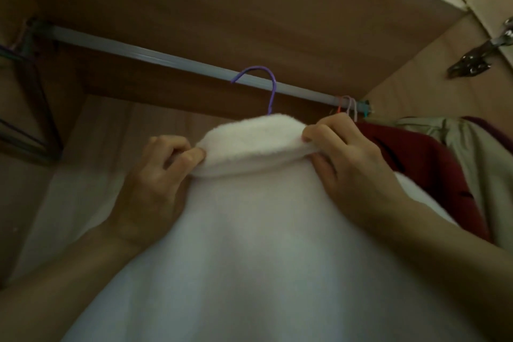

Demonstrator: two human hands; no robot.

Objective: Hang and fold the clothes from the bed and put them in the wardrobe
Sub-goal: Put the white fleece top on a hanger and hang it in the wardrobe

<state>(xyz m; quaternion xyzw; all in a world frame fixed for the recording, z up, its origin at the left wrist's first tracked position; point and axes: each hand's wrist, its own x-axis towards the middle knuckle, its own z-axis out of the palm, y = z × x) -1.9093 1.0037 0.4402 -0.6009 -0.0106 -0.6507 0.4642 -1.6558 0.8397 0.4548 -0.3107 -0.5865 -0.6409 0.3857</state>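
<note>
Head view looks up into the wardrobe (277,8), where a white fleece garment (249,230) hangs from a purple hanger (270,86) hooked on the rail (166,60). Left hand (158,175) and right hand (347,158) each pinch the folded collar (249,144). Tugging unevenly could likely slide the fleece off or unhook the hanger.

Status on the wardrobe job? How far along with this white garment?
Done: red garment and beige garment already hang at the right end of the rail. In hand: the white fleece garment is on a purple hanger hooked over the rail; left hand and right hand pinch its collar. Left: release it. The bed is out of view, so remaining clothes can't be judged.
</note>
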